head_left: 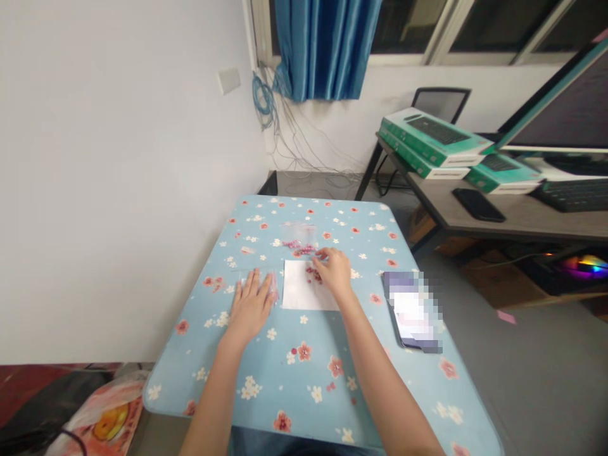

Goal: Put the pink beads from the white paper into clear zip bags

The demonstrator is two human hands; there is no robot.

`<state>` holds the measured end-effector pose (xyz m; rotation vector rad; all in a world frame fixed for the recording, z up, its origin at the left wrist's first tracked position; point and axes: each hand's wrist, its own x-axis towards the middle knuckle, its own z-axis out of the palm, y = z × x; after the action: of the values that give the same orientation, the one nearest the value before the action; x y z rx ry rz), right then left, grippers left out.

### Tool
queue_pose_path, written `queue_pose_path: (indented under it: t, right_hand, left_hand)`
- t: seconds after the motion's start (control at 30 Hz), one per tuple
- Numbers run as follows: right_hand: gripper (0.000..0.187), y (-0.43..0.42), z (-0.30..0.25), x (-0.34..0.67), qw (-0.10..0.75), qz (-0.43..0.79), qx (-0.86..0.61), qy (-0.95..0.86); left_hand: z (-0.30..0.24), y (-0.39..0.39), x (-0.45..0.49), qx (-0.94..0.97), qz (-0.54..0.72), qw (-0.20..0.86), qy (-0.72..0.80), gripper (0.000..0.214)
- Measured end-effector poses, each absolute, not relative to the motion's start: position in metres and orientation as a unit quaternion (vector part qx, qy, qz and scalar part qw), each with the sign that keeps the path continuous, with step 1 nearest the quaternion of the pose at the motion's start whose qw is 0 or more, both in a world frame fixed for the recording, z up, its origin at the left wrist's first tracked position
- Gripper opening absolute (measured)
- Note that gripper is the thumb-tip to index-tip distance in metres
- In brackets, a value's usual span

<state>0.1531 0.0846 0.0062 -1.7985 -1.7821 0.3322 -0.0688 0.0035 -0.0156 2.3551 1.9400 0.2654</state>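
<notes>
From where I stand, the head camera shows a blue flowered surface [259, 380] with both bare forearms reaching across it. The left hand [249, 308] lies flat and open, fingers spread, just beside a narrow clear plastic bag [272, 288] with something pinkish inside. The right hand [335, 272] is curled downward, its fingers bunched at a cluster of small red pieces [312, 273] on the top edge of a white paper sheet [304, 290]. I cannot tell whether those fingers are clamped on any pieces or only touching them.

As things lie, part of the red material sits on the paper, while a looser pinkish-red heap [298, 247] rests on the surface just beyond it. Farther on lies a faint clear film [298, 231]. Most of the paper is bare.

The pieces are too small to identify, and the right hand hides part of the cluster. The bag's contents are hard to make out. A phone [413, 310] lies to the right, its screen blurred out.
</notes>
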Motion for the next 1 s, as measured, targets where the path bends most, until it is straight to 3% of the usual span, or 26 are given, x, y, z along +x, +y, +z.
queue_pose_path:
  t: [0.23, 0.57, 1.0]
  right_hand:
    - [0.018, 0.096, 0.002, 0.163, 0.223, 0.109, -0.720, -0.648]
    - [0.014, 0.098, 0.001, 0.160, 0.212, 0.121, -0.709, -0.661]
    - [0.013, 0.074, 0.016, 0.166, 0.192, 0.196, -0.584, -0.764]
  left_hand:
    - [-0.018, 0.004, -0.069, 0.769, 0.075, 0.030, 0.634, 0.051]
    - [-0.018, 0.004, -0.069, 0.767, 0.062, 0.028, 0.638, 0.051]
    - [-0.018, 0.006, -0.071, 0.752, 0.071, 0.055, 0.653, 0.050]
